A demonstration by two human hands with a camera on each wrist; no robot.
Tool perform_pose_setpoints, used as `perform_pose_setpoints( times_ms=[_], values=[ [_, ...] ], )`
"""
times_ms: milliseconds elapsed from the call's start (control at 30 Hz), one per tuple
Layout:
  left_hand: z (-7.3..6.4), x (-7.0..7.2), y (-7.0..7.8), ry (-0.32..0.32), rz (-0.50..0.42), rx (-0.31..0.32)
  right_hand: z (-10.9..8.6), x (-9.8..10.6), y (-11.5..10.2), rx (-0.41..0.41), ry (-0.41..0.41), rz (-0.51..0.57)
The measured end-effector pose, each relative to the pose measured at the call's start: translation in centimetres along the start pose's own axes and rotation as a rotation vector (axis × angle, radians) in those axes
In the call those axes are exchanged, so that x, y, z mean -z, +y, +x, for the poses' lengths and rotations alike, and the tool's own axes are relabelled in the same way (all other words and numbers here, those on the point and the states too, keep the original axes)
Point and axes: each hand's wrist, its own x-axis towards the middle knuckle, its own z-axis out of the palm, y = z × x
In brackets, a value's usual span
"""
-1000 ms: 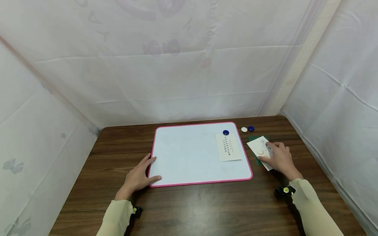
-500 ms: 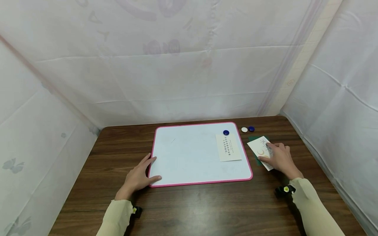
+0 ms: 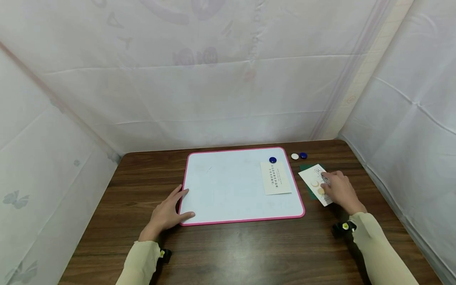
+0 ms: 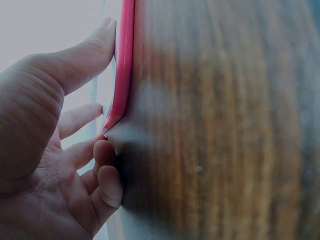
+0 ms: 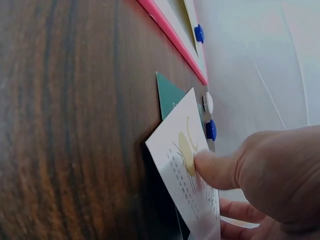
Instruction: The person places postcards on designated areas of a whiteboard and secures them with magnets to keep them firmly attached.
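In the head view my left hand [image 3: 166, 215] rests on the left edge of a pink-rimmed whiteboard [image 3: 228, 186]. Its thumb and index finger lie straight over the rim, while the other fingertips meet the table beside it in the left wrist view. My right hand [image 3: 342, 192] pinches a white printed card [image 3: 317, 180] with a yellow crescent on it. The thumb [image 5: 215, 170] presses the card's face and the other fingers reach behind its far edge, partly hidden. Beneath lies a dark green card [image 3: 305, 169], mostly covered.
A cream card [image 3: 276, 180] with printed characters lies on the whiteboard's right side, a blue magnet [image 3: 272, 160] at its top. One white magnet [image 3: 294, 156] and another blue magnet [image 3: 303, 155] sit on the wooden table [image 3: 242, 253] beyond the green card. White cloth [image 3: 213, 99] hangs behind.
My right thumb has slid rightward over the white card, from near its lower left edge to further in. The left hand and whiteboard have stayed put.
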Motion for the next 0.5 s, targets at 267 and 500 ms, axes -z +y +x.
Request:
perform_pose_setpoints(
  times_ms=[267,500],
  values=[
    [0.08,-0.08,-0.13,-0.001,-0.003,0.004,0.18,0.13,-0.12,-0.027,0.021,0.076],
    [0.09,-0.12,-0.20,0.004,0.002,-0.001,0.35,-0.08,0.16,-0.035,0.006,0.108]
  ],
)
